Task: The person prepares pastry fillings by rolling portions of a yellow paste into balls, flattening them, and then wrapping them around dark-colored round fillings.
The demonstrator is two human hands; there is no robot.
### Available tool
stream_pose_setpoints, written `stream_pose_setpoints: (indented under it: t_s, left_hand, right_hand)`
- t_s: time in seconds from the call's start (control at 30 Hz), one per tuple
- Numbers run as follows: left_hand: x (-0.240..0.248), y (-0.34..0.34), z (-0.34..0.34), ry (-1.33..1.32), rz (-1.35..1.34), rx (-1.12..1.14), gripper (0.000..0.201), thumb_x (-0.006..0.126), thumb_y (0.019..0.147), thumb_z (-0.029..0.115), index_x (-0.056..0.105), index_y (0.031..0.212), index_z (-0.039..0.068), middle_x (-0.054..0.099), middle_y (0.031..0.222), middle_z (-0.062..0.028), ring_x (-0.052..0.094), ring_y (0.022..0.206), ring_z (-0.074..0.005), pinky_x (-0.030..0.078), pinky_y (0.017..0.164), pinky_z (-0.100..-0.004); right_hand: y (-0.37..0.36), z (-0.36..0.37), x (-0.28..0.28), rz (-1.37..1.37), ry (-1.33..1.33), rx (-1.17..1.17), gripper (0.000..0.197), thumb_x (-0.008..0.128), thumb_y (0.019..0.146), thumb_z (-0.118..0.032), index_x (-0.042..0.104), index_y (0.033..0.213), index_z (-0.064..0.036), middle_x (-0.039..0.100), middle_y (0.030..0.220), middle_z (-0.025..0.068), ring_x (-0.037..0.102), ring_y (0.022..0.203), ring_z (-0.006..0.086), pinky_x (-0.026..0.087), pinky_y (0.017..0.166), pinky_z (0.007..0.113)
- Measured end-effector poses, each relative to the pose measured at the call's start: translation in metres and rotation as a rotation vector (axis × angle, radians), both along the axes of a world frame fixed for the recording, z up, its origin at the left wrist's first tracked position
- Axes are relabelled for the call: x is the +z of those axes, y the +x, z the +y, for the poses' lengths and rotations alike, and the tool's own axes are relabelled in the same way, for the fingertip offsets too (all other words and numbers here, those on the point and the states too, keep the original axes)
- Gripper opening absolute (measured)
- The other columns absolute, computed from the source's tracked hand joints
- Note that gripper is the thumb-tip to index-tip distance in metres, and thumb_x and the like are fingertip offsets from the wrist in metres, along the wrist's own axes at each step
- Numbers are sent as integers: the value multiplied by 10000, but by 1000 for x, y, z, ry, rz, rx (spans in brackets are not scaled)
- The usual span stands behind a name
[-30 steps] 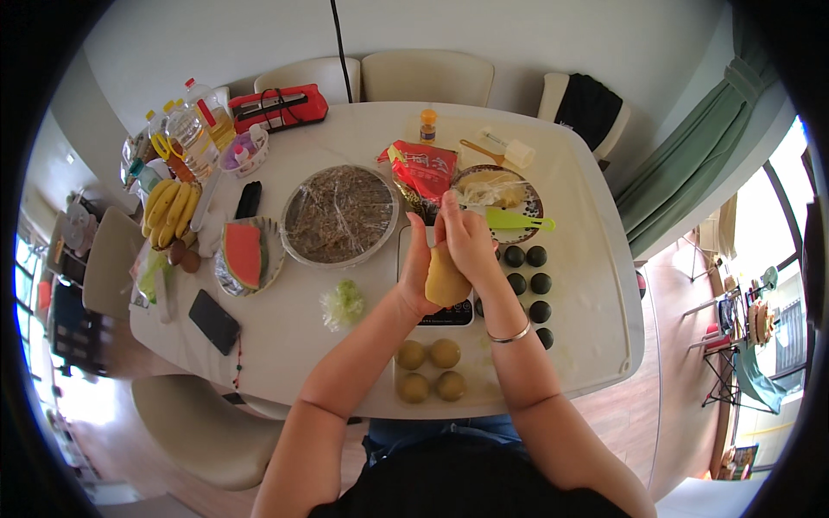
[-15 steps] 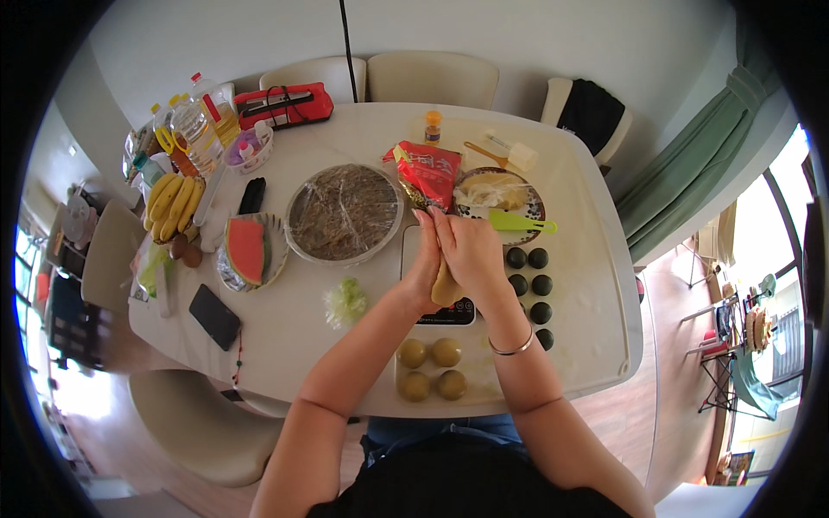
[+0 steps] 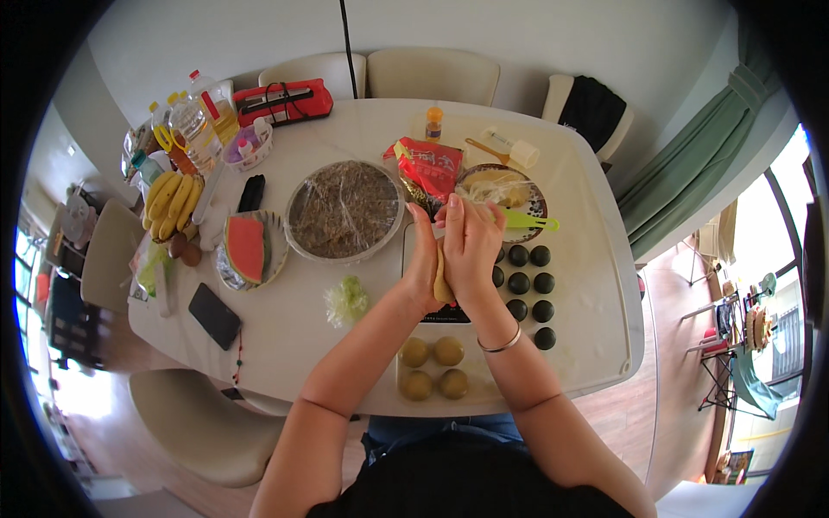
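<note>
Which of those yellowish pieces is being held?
The thin-looking piece, held between the left hand and right hand; the four round balls lie untouched in two rows.

Pale wall [image 3: 518, 30], beige chairs [image 3: 432, 73], green curtain [image 3: 691, 155], wood-look floor [image 3: 617, 414], bright window [image 3: 784, 216] at right

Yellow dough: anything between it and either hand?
Nothing visible. The yellow dough sits directly between the left hand and right hand, with no wrap or tool showing between. The black panel is below them in the view, not between. The inner contact faces are mostly hidden.
</note>
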State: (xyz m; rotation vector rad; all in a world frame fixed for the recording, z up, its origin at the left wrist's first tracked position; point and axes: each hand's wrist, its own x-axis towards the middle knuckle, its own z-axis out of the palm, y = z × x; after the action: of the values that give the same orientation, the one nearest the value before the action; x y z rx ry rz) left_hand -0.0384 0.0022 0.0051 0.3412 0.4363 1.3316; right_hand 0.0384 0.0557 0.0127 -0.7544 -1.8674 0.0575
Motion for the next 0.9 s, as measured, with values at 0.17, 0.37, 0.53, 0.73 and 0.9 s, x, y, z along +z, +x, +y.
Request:
stream_pose_setpoints:
  t_s: [0.17, 0.37, 0.53, 0.73, 0.9]
  left_hand:
    - [5, 5, -3, 199, 2, 10, 892, 183, 828, 837, 425, 1371, 172, 438, 1424, -94, 433, 1324, -240, 403, 1064, -387]
    - [1, 2, -2, 223, -14, -43, 922, 218, 837, 832, 361, 1435, 145, 405, 1461, -95, 417, 1341, -246, 384, 1080, -381]
    - [-5, -10, 2, 139, -200, -248, 1080, 250, 769, 893, 284, 1485, 86, 395, 1472, -96, 408, 1353, -248, 360, 1096, -394]
    - [12, -14, -5, 274, -207, -208, 1085, 258, 769, 892, 279, 1482, 73, 378, 1478, -118, 399, 1359, -259, 357, 1103, -408]
    - [9, -12, -9, 181, -232, -43, 916, 261, 846, 821, 315, 1461, 144, 305, 1528, -137, 295, 1411, -345, 266, 1092, -604]
  right_hand:
    - [-22, 6, -8, 291, 402, -108, 286, 525, 968, -234, 609, 731, -98, 574, 678, 100, 544, 662, 301, 413, 722, 435]
    - [-21, -7, 17, 389, 397, -83, 249, 531, 962, -229, 627, 782, -85, 608, 744, 89, 566, 715, 284, 402, 786, 424]
    - [-3, -7, 14, 718, -675, 429, 432, 414, 1034, -297, 636, 802, -10, 626, 739, 107, 595, 682, 209, 446, 749, 325]
    - [-5, -15, 21, 216, -126, 240, 224, 526, 969, -220, 634, 849, -65, 626, 824, 77, 576, 844, 284, 399, 877, 404]
    - [-20, 2, 6, 262, 454, 56, 156, 597, 917, -261, 651, 852, -130, 640, 857, 54, 571, 853, 270, 308, 977, 509]
